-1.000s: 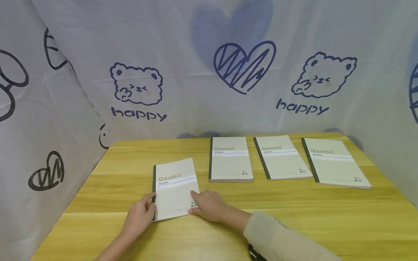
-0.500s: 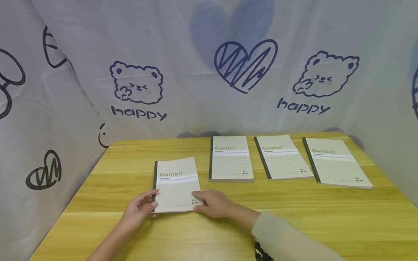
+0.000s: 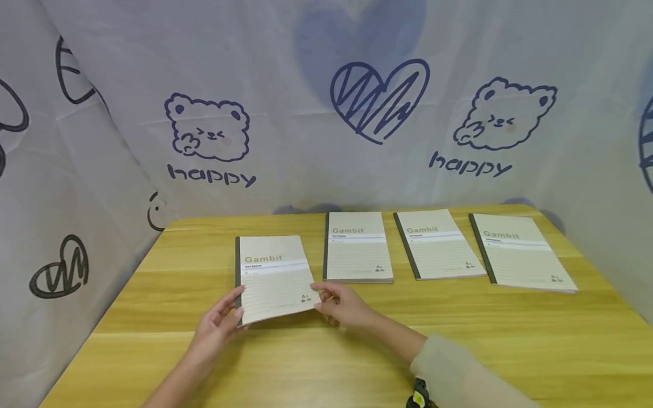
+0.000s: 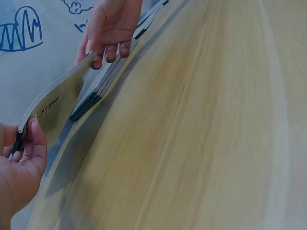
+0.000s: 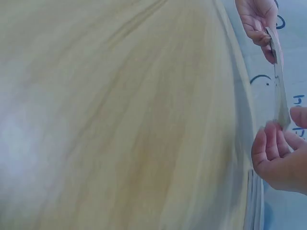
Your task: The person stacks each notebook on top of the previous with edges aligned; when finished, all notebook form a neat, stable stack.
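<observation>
A pale notebook [image 3: 275, 283] marked "Gambit", with a dark spine on its left, is held between two bare hands in the head view. My left hand [image 3: 215, 326] pinches the spine edge near its lower corner, thumb on the cover. At the lower right corner, my right hand [image 3: 349, 306] pinches the edge between thumb and fingers. The left wrist view shows the notebook [image 4: 60, 98] raised off the table and slightly bowed, its back cover with a barcode turned toward the camera. From the right wrist it appears nearly edge-on, a thin strip [image 5: 279, 86] between both hands.
Three places in a row at the back right hold matching notebooks: a left one [image 3: 359, 255], a middle one [image 3: 441, 252] and a right one [image 3: 522, 258]. They lie on a yellow wood-grain table [image 3: 357, 362]. A printed white cloth [image 3: 306, 113] hangs behind.
The notebook has moved away from the person and come up off the table, its near edge now tilted. Both hands moved with it, the right one curling its fingers under the corner.
</observation>
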Demonstrator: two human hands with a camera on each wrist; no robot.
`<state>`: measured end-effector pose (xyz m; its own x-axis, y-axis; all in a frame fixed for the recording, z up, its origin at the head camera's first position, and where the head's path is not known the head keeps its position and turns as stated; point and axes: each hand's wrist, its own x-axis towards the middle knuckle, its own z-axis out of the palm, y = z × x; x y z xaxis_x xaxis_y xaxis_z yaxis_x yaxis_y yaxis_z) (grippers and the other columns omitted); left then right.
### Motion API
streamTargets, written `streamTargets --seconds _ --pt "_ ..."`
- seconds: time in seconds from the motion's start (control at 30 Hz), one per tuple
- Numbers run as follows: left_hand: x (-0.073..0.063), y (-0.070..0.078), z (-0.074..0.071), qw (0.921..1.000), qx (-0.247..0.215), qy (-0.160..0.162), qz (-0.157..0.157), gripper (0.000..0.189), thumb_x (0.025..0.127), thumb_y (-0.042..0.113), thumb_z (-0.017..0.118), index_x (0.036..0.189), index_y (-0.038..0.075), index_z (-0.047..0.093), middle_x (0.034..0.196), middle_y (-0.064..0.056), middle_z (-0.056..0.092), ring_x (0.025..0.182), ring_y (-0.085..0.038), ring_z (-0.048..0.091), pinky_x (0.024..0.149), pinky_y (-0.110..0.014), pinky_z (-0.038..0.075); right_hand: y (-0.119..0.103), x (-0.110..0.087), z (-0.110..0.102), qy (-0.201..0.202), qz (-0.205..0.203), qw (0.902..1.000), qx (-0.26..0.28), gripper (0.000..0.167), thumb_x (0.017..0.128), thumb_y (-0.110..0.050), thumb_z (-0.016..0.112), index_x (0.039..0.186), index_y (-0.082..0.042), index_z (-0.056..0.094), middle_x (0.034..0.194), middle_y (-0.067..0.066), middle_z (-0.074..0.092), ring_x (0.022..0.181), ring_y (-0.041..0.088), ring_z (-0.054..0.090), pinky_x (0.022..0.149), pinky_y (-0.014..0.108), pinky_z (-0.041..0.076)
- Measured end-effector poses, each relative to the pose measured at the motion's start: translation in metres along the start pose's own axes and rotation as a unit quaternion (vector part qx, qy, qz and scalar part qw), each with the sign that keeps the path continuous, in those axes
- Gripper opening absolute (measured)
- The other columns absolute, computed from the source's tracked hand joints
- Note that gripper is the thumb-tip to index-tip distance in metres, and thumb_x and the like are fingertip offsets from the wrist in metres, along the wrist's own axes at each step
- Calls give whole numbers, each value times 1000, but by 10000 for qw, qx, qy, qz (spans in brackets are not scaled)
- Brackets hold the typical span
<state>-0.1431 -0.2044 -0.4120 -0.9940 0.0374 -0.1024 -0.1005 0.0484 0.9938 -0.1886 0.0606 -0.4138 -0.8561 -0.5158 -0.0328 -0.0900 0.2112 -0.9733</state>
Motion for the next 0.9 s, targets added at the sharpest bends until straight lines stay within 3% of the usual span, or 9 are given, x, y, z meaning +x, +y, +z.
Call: streamTargets --seconds 0.23,0.57,0.73,0.9 --pt "7 6 14 9997 -213 -124 -24 51 96 3 43 145 7 27 108 13 50 90 0 57 78 -17 50 -4 -6 -15 281 70 9992 289 45 91 -8 55 133 3 46 91 2 47 63 9 48 56 20 41" --pt "15 13 40 9968 -702 -373 17 50 97 1 38 145 9 26 107 12 51 85 -2 56 74 -17 48 1 -14 -38 641 37 9947 808 46 89 -6 57 132 4 46 103 2 50 72 9 57 64 20 50" --pt "23 15 53 9949 -849 -527 104 50 97 0 38 145 8 26 110 6 48 87 -2 55 74 -17 47 1 -22 -49 838 -76 9929 842 47 88 -5 57 132 6 45 103 0 48 70 8 54 63 21 49" --pt "36 20 70 9949 -905 -445 70 50 96 -2 38 144 11 29 107 5 49 85 -4 55 74 -18 47 3 -28 -63 958 -72 9926 744 48 89 -5 56 134 6 43 106 2 45 70 8 52 66 24 49"
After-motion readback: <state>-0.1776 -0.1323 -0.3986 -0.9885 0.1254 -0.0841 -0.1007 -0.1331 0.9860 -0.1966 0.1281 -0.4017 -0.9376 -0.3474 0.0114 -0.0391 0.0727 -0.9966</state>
